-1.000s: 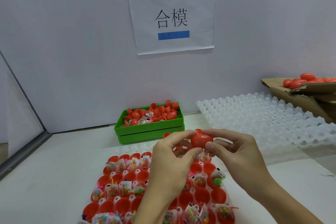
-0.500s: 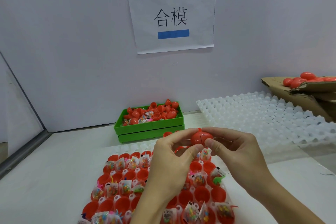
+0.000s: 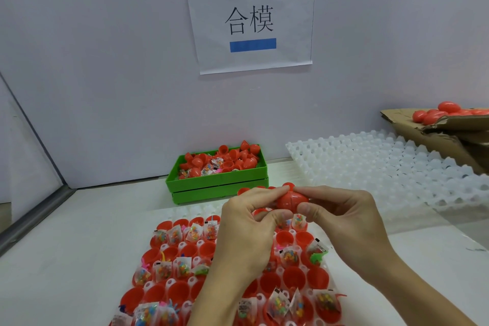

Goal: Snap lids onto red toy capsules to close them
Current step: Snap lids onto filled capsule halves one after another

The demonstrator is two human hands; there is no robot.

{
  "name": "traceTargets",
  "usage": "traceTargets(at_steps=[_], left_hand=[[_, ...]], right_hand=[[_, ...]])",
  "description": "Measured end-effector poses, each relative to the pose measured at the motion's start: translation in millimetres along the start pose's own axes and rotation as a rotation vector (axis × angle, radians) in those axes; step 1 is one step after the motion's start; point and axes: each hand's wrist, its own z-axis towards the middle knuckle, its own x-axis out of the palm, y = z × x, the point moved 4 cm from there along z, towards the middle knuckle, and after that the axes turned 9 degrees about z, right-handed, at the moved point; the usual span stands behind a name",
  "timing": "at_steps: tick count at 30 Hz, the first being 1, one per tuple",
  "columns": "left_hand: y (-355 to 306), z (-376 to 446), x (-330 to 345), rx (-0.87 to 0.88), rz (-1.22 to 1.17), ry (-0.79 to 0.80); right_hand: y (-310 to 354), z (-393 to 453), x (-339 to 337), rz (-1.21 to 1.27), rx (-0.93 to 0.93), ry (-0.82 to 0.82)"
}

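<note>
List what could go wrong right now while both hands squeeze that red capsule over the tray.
1. The capsule is pinched only at the fingers' tips of the left hand and right hand; it might pop out and fall onto the open halves in the tray.
2. A seam shows around its middle, so it may not be fully snapped.
3. The forearms hang low over the toy packets and could knock them loose.

The table (image 3: 66,241) lies bare along its left edge. A green tray (image 3: 219,185) blocks the back edge, and white trays (image 3: 383,167) and a cardboard box (image 3: 449,135) crowd the right.
</note>
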Motion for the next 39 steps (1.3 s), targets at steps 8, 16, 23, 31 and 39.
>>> traceTargets(at_steps=[8, 16, 23, 31, 39], left_hand=[[-1, -1, 0, 0.089, 0.126, -0.054], [-4, -2, 3, 0.161, 0.246, -0.093], [-5, -2, 2, 0.158, 0.270, -0.119], [-5, -2, 3, 0.202, 0.312, -0.097], [-4, -3, 5, 0.178, 0.264, -0.068]], right_hand=[[-6, 1, -1, -0.013, 0.013, -0.012], [-7, 0, -1, -0.038, 0.002, -0.034], [-7, 1, -1, -0.020, -0.004, -0.031], [-11, 0, -1, -0.023, 0.007, -0.024], [-11, 1, -3, -0.063, 0.011, -0.013]])
